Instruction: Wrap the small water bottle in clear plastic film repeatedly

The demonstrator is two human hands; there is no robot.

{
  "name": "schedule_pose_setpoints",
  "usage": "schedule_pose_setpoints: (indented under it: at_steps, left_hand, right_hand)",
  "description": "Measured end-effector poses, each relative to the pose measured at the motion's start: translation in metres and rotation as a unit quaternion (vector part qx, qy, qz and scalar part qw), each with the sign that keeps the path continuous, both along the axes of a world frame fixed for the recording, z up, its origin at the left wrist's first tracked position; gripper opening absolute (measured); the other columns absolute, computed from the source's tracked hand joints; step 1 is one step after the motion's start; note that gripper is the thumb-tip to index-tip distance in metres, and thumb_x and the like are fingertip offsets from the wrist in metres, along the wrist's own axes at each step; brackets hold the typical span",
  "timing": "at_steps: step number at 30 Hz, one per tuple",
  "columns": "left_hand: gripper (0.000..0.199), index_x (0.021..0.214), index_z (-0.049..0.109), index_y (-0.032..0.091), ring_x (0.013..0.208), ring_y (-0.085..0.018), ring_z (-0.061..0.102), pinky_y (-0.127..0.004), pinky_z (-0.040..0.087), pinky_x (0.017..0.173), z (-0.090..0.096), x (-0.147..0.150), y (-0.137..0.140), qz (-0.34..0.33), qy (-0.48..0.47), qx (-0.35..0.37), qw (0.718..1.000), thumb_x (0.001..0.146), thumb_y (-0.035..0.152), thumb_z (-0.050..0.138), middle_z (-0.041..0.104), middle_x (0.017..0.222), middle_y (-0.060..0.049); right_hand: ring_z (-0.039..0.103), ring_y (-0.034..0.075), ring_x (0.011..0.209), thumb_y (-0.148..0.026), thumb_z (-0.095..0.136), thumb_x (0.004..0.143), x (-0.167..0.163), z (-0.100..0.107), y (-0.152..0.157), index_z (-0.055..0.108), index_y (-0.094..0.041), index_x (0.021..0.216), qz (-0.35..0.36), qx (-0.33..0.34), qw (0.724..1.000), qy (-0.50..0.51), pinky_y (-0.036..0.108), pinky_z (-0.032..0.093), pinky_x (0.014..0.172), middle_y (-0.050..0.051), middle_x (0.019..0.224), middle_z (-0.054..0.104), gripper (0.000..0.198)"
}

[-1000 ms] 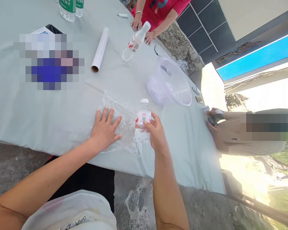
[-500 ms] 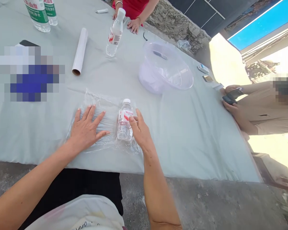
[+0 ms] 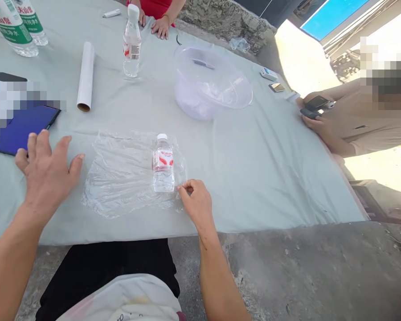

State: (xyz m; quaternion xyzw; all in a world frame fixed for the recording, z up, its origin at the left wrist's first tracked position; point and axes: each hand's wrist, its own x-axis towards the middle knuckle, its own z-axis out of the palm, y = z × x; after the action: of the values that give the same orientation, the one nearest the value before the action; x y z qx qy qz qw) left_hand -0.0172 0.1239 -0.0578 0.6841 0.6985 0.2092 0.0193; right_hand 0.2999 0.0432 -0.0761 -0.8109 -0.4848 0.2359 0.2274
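A sheet of clear plastic wrap (image 3: 120, 178) lies wrinkled on the pale cloth in front of me. On its right part rests a small clear water bottle (image 3: 164, 171) with a white cap and a red-and-white label, lying on its side. My right hand (image 3: 197, 198) pinches the wrap's right edge between thumb and finger, just beside the bottle's base. My left hand (image 3: 50, 174) is raised with fingers spread, to the left of the wrap and near a blue-screened tablet (image 3: 26, 127). It holds nothing.
A white roll (image 3: 86, 78) with a cardboard core lies farther back. Behind stand another water bottle (image 3: 132, 47) and two green-labelled bottles (image 3: 13, 31). A translucent basin (image 3: 200, 100) holds a knife (image 3: 203, 63). One person stands across the table; another (image 3: 347, 116) holds a device at right.
My left hand has lifted off the wrap and moved left. My right hand has left the bottle's side and come down to the wrap's right edge. The view has shifted right.
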Motion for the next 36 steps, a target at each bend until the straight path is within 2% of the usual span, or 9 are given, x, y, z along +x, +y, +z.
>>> schedule_pose_setpoints:
  at_steps: [3,6,10,12,15,19,25,30,36]
  left_hand:
    - [0.047,0.134,0.06,0.022,0.149,-0.037,0.034,-0.059,0.024,0.117,0.033,0.028,0.024,-0.059,-0.023,0.069,0.996,0.102,0.043,0.033,0.049,0.154,-0.014]
    - [0.04,0.13,0.06,0.022,0.138,-0.026,0.049,-0.047,0.034,0.111,0.053,0.097,0.066,-0.255,0.007,0.051,0.965,0.1,0.023,0.034,0.062,0.138,-0.01]
    - [0.041,0.112,0.069,0.022,0.122,-0.028,0.058,-0.047,0.038,0.101,0.038,0.202,0.127,-0.46,0.125,-0.098,0.874,0.078,0.004,0.052,0.069,0.117,-0.009]
    - [0.027,0.086,0.071,0.019,0.102,-0.029,0.063,-0.046,0.04,0.092,0.023,0.238,0.146,-0.458,0.171,-0.165,0.857,0.068,0.002,0.061,0.07,0.093,-0.009]
    - [0.019,0.061,0.061,0.017,0.084,-0.027,0.062,-0.043,0.04,0.084,0.008,0.262,0.156,-0.454,0.186,-0.16,0.857,0.059,-0.001,0.066,0.063,0.07,-0.008]
    - [0.02,0.058,0.059,0.017,0.078,-0.024,0.062,-0.042,0.037,0.083,0.01,0.252,0.156,-0.452,0.205,-0.127,0.859,0.06,-0.001,0.067,0.061,0.063,-0.007]
    - [0.031,0.093,0.065,0.021,0.082,-0.022,0.064,-0.039,0.036,0.082,0.03,0.215,0.155,-0.439,0.217,-0.066,0.869,0.074,-0.001,0.055,0.069,0.084,-0.008]
    - [0.028,0.093,0.067,0.019,0.093,-0.023,0.063,-0.037,0.036,0.078,0.03,0.172,0.156,-0.449,0.154,-0.001,0.88,0.086,0.003,0.045,0.069,0.101,-0.011]
    - [0.027,0.088,0.069,0.02,0.091,-0.023,0.061,-0.035,0.037,0.073,0.011,0.116,0.154,-0.447,0.087,0.063,0.888,0.091,0.012,0.043,0.071,0.101,-0.01]
  right_hand:
    - [0.063,0.02,0.072,-0.044,0.052,0.089,-0.006,0.0,-0.002,0.056,-0.023,0.084,-0.038,0.022,0.997,0.07,0.034,0.046,0.072,0.002,0.081,0.068,0.022]
    - [0.064,0.016,0.062,-0.048,0.052,0.09,-0.011,-0.001,-0.003,0.054,-0.024,0.092,-0.058,0.036,0.983,0.17,0.032,0.048,0.066,0.0,0.086,0.071,0.025]
    - [0.065,0.015,0.058,-0.058,0.056,0.088,-0.017,-0.003,-0.009,0.054,-0.023,0.113,-0.087,0.054,0.969,0.226,0.03,0.052,0.061,0.002,0.091,0.07,0.044]
    - [0.066,0.015,0.059,-0.059,0.058,0.086,-0.017,-0.003,-0.013,0.053,-0.022,0.121,-0.102,0.047,0.966,0.233,0.031,0.053,0.06,0.003,0.093,0.069,0.051]
    - [0.066,0.017,0.062,-0.052,0.064,0.083,-0.015,-0.004,-0.02,0.053,-0.021,0.127,-0.106,0.024,0.962,0.25,0.032,0.055,0.061,0.003,0.092,0.067,0.055]
    - [0.058,0.015,0.059,-0.046,0.068,0.078,-0.012,-0.006,-0.021,0.064,-0.02,0.106,-0.098,0.036,0.947,0.302,0.031,0.052,0.06,0.0,0.08,0.064,0.039]
    - [0.06,0.016,0.071,-0.044,0.065,0.083,-0.031,0.002,-0.021,0.065,-0.021,0.093,-0.117,0.154,0.943,0.27,0.03,0.051,0.064,0.003,0.084,0.065,0.024]
    - [0.06,0.016,0.075,-0.027,0.05,0.093,-0.06,-0.001,-0.026,0.07,-0.022,0.092,0.033,0.287,0.953,0.091,0.031,0.051,0.068,0.006,0.088,0.065,0.021]
    - [0.063,0.016,0.076,-0.02,0.04,0.097,-0.071,-0.021,-0.029,0.074,-0.023,0.092,0.124,0.277,0.953,-0.026,0.03,0.052,0.067,0.008,0.087,0.064,0.034]
